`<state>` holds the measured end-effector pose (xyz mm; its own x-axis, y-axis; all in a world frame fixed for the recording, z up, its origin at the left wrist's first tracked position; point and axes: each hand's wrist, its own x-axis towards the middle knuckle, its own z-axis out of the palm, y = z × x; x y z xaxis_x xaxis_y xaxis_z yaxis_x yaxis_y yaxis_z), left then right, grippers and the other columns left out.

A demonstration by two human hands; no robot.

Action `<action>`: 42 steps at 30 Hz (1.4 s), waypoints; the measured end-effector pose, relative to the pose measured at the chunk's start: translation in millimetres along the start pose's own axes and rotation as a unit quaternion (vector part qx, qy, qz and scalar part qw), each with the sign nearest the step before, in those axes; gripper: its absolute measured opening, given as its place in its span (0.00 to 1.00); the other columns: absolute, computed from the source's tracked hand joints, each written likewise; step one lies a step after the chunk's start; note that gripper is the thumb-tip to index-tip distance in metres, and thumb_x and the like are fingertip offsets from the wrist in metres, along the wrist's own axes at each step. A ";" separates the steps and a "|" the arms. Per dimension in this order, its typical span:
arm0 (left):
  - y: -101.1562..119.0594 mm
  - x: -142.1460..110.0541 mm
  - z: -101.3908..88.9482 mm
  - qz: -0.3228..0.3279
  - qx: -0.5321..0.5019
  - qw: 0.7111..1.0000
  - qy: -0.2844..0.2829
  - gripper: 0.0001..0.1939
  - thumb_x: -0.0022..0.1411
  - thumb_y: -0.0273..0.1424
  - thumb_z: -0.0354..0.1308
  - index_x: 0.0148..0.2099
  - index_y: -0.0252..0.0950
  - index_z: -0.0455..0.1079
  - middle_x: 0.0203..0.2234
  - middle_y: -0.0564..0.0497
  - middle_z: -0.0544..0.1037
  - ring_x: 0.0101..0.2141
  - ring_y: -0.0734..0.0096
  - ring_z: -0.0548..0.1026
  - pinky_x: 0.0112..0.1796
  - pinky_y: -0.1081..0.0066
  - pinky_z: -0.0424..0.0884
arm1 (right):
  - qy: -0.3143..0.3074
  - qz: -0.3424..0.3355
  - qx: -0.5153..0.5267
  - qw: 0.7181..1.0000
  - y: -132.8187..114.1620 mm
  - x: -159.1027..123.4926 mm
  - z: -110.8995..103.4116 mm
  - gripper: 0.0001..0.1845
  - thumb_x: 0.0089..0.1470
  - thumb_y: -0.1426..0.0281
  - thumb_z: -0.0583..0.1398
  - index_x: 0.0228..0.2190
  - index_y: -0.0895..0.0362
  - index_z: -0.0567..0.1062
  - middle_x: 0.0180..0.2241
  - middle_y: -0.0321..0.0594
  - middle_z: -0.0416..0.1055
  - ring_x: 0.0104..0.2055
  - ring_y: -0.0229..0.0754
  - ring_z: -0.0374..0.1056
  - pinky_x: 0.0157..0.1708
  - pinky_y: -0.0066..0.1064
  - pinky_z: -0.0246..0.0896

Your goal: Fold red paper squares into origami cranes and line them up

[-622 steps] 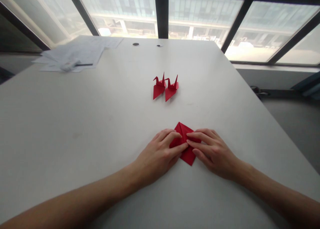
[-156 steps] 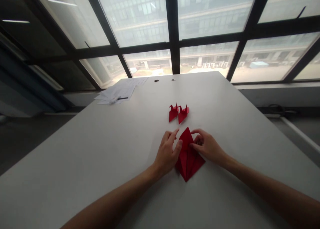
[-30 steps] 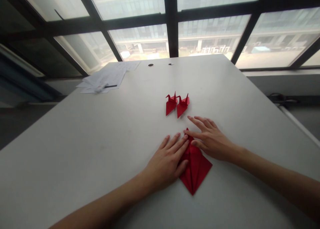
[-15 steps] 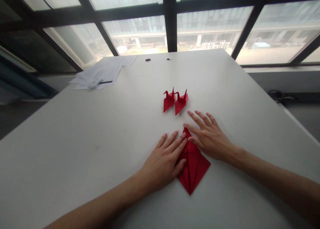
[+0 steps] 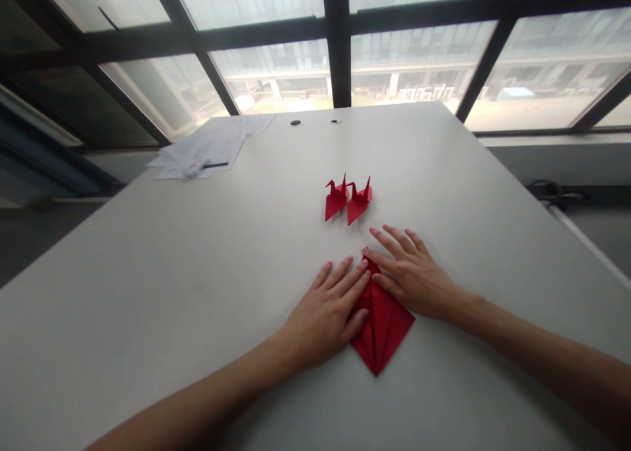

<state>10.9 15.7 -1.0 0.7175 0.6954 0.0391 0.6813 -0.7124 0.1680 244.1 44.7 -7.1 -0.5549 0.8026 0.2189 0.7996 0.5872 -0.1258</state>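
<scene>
A folded sheet of red origami paper lies flat on the white table, with a corner toward me and its narrow tip pointing away. My left hand rests on the paper's left side, fingers stretched out and covering part of it. With its fingers spread, my right hand touches the paper's upper right edge near the tip. Just beyond the hands stand two finished red paper cranes, the left crane and the right crane, side by side.
Loose white papers lie at the table's far left, with a dark pen and a small whitish object on them. Two round holes are near the far edge of the white table. Dark-framed windows rise behind it.
The camera view has shifted slightly. My right hand has moved a little down along the paper's right edge; my left hand stays nearly in place.
</scene>
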 end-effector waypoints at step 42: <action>12.6 -62.4 -20.5 0.069 -0.028 0.993 -0.094 0.44 0.66 0.58 0.46 0.74 0.44 0.36 0.70 0.50 0.49 0.70 0.52 0.42 0.67 0.47 0.40 | 0.024 -0.012 -0.008 1.000 -0.3 -0.2 1.9 0.24 0.66 0.60 0.51 0.60 0.51 0.67 0.69 0.51 0.50 0.71 0.60 0.39 0.65 0.63 0.34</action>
<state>-28.3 -34.8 18.9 0.8211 0.5584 -0.1183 0.5697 -0.7892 0.2294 243.6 44.6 -8.9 -0.5632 0.7814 0.2688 0.7896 0.6048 -0.1036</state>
